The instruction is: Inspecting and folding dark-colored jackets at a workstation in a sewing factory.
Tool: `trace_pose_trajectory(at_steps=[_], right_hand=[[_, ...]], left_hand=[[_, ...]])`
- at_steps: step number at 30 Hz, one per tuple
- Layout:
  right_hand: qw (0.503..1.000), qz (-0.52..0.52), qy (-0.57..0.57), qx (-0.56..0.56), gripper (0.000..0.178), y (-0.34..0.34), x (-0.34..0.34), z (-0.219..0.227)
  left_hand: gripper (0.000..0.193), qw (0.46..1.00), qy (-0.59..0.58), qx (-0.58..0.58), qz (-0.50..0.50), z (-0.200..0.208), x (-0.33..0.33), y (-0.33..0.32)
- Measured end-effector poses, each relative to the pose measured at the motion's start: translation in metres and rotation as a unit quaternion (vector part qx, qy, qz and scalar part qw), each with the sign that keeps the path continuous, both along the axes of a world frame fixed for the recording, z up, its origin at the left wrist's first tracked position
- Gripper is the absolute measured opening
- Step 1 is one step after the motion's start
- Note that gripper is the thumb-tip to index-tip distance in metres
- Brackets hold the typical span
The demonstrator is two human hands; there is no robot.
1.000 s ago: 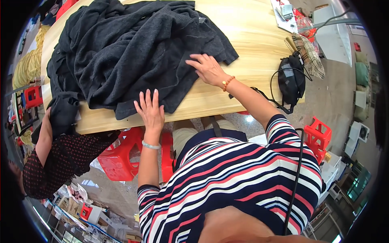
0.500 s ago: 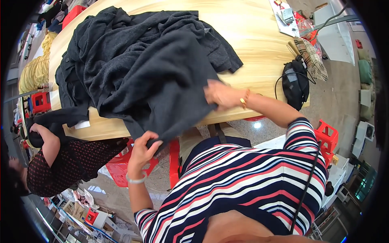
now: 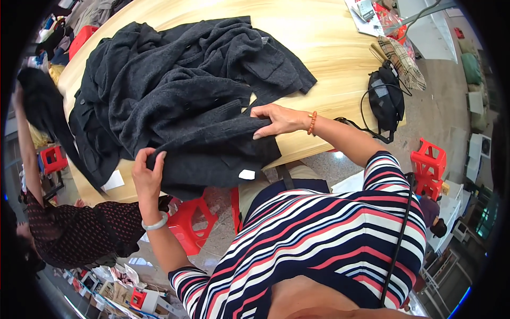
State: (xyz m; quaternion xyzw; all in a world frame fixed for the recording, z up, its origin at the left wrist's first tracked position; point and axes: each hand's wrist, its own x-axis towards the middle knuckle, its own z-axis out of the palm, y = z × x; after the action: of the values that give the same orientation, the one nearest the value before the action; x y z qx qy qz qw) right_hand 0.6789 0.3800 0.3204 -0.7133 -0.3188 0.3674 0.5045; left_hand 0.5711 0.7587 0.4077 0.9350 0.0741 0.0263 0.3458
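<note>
A dark grey knitted garment [image 3: 212, 162] hangs partly over the near table edge, its upper edge stretched between both my hands. My left hand [image 3: 147, 173] pinches that edge at the left, thumb on top. At the other end my right hand [image 3: 276, 119] grips the cloth between thumb and fingers. A small white label [image 3: 246, 174] shows on the hanging part. Behind it lies a heap of similar dark grey garments [image 3: 175, 69], crumpled, with a few buttons visible. Where the held piece ends and the heap begins I cannot tell.
At the left a co-worker [image 3: 79, 234] in a dotted dark top lifts a dark garment [image 3: 45, 101]. A white paper [image 3: 113, 181] lies by the table's left edge. A black bag [image 3: 385, 98] with a cord rests at the right. Red stools [image 3: 192, 220] stand below.
Both hands have drawn the cloth's edge up and back, and the white label has come into view. My left hand moved left and up. The co-worker raised the dark garment.
</note>
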Motion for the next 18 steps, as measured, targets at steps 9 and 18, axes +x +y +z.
trace_pose_trajectory(at_steps=[9, 18], right_hand=[[0.905, -0.418, 0.006, -0.079, 0.029, 0.028, -0.014, -0.114], [0.873, -0.402, -0.032, -0.276, 0.030, 0.077, 0.023, -0.119]], left_hand=[[0.049, 0.967, -0.083, 0.237, 0.043, -0.085, 0.054, 0.030], [0.037, 0.964, -0.064, 0.253, 0.049, -0.110, 0.073, 0.045]])
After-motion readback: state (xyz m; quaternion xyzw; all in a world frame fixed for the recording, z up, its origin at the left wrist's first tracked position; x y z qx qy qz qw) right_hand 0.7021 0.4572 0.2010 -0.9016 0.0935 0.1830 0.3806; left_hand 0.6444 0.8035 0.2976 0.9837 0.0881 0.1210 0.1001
